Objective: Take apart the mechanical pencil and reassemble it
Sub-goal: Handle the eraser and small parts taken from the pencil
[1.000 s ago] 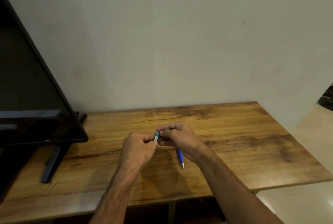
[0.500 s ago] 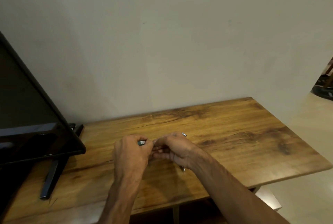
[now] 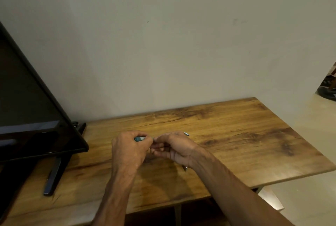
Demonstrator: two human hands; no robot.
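Both hands sit close together over the middle of the wooden table (image 3: 236, 134), fingertips nearly touching. The left hand (image 3: 130, 150) is curled shut, pinching a small teal-and-white pencil part (image 3: 139, 138) between thumb and index finger; only the end poking out of the grip shows (too small to say exactly which piece it is). The right hand (image 3: 174, 148) is closed loosely around the mechanical pencil body (image 3: 185, 168), w/ most of it hidden in the palm; just the thin tip end sticks out below the heel of the hand, pointing down toward the near edge. The thumb and index fingertips of that hand are pinched together facing the left hand's part, but whether they're touching it can't be told.

A tiny metal tube (image 3: 186, 134) lies on the tabletop just beyond the right hand's knuckles, apart from both hands.

At far left a dark monitor (image 3: 32, 116) leans back on its stand, w/ one black stand foot (image 3: 54, 176) stretching toward the near edge of the table. Plain wall behind.
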